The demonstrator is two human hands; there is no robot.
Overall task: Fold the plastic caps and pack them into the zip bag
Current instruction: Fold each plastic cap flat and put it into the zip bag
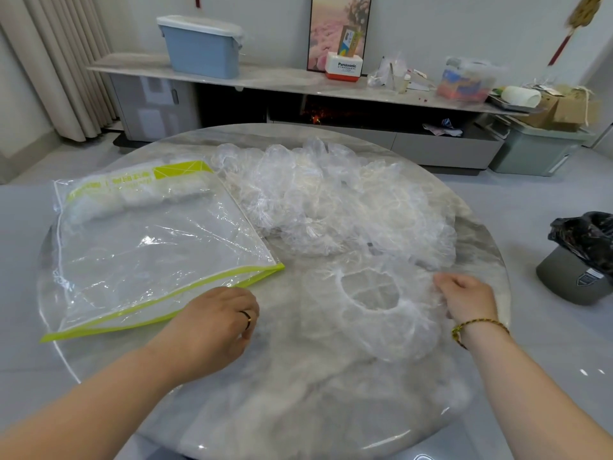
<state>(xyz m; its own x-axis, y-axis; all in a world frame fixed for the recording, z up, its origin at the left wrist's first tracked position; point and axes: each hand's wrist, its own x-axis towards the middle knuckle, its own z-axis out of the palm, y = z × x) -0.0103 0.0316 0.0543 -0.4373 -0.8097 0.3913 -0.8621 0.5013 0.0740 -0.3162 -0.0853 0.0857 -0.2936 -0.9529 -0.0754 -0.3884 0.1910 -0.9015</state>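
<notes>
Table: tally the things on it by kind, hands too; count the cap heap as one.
zip bag: 1
spread-out cap: 1
heap of caps: 1
hands: 2, left hand and right hand
Total: 5

From my remote seat this reads as a living room in a home. I see pleated curtains at the left wall and a long low cabinet with a stone-look top. A framed picture leans behind it and a knotted red ornament hangs on the wall. Household clutter lines the top: a blue storage bin, a Panasonic box and a cardboard box. A round marble table stands on glossy floor, with a small waste bin beside it.
</notes>
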